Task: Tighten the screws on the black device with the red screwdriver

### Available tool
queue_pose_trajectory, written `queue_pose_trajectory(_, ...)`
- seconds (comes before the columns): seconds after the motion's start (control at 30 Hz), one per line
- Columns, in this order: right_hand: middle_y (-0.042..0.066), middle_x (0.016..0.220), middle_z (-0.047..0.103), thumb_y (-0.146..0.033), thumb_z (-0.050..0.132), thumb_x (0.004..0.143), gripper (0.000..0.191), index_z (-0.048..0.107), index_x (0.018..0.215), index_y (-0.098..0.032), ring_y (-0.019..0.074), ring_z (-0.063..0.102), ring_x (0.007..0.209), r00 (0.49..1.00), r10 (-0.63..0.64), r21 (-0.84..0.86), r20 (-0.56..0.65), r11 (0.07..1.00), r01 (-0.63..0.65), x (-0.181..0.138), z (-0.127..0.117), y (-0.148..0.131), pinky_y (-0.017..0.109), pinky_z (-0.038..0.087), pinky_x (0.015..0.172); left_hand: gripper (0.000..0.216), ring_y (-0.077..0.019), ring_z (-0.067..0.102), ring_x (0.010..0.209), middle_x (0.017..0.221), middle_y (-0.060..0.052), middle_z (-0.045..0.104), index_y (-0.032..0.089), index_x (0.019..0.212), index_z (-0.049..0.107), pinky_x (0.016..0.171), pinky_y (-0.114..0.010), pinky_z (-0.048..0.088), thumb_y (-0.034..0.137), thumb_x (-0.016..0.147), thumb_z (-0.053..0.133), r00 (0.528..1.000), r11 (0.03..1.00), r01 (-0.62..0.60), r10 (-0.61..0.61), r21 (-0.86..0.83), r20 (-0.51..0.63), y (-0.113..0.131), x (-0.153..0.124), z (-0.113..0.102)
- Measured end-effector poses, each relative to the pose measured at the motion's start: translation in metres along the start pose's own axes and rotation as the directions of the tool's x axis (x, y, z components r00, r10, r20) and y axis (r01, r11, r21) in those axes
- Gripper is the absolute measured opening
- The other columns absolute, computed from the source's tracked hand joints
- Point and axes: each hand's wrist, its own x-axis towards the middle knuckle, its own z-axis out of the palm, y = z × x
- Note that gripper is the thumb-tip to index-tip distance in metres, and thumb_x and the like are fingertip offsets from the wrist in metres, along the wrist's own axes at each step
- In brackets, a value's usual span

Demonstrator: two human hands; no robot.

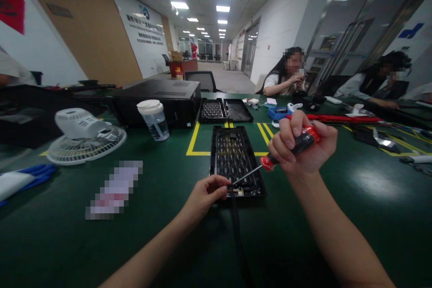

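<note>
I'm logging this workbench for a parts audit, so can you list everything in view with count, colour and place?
keyboard shell: 1, black, open, table centre
screwdriver: 1, red and black handle, tip at shell's near edge
cable: 1, black, running from shell toward camera
second opened keyboard: 1, black, two halves, behind shell
fan: 1, white, lying at left
jar: 1, clear, white lid, left of centre
black box: 1, behind jar
table: 1, green, yellow tape lines
seated people: 2, far right
left hand: pinching at shell's near edge
right hand: gripping screwdriver

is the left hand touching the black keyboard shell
Touching. The head view shows the left hand with its fingertips pressed on the near edge of the black keyboard shell, beside the screwdriver tip.
</note>
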Motion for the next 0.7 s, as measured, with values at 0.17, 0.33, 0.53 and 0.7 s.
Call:
queue_pose_trajectory(0.17,-0.007,0.047,0.041,-0.041,0.044,0.075,0.028,0.036,0.059,-0.02,0.0044,0.032,0.024,0.998,0.004,0.029,0.057,1.0,-0.006,-0.0005,0.001,-0.0014,0.017,0.03,0.025,0.019,-0.0087,0.053,0.067,0.074,0.002,0.059,0.017,0.087,0.062,0.066,-0.022,0.042,0.029,0.072,0.064,0.999,1.0,0.012,-0.011,-0.027,0.031,0.0003,-0.001,0.0016)
queue_pose_trajectory(0.33,-0.006,0.043,0.042,-0.042,0.043,0.076,0.03,0.037,0.057,-0.02,0.0054,0.033,0.023,0.988,0.003,0.094,0.153,0.995,-0.017,-0.0016,0.0011,0.0009,0.017,0.03,0.024,0.018,-0.0095,0.055,0.068,0.077,0.001,0.062,0.016,0.086,0.063,0.066,-0.023,0.042,0.028,0.072,0.063,0.996,0.999,0.04,-0.039,-0.013,0.084,0.0017,-0.0008,0.0022)
queue_pose_trajectory(0.53,-0.007,0.035,0.038,-0.047,0.045,0.075,0.037,0.036,0.051,-0.02,0.0069,0.033,0.021,0.986,-0.002,0.09,0.165,0.996,-0.013,-0.0038,0.0033,0.0051,0.018,0.03,0.023,0.019,-0.0104,0.056,0.069,0.079,-0.001,0.063,0.016,0.088,0.064,0.068,-0.024,0.043,0.028,0.073,0.061,0.992,0.999,0.035,-0.037,0.018,0.117,0.0,-0.002,0.0023)
queue_pose_trajectory(0.7,-0.007,0.034,0.038,-0.046,0.044,0.076,0.038,0.036,0.05,-0.02,0.0065,0.032,0.021,0.988,-0.01,0.111,0.157,0.994,-0.008,-0.0038,0.0024,0.0055,0.017,0.029,0.023,0.02,-0.0111,0.056,0.071,0.082,-0.002,0.063,0.017,0.09,0.063,0.069,-0.025,0.044,0.029,0.075,0.059,0.991,0.999,0.043,-0.044,0.013,0.127,-0.0019,-0.0025,0.0013)
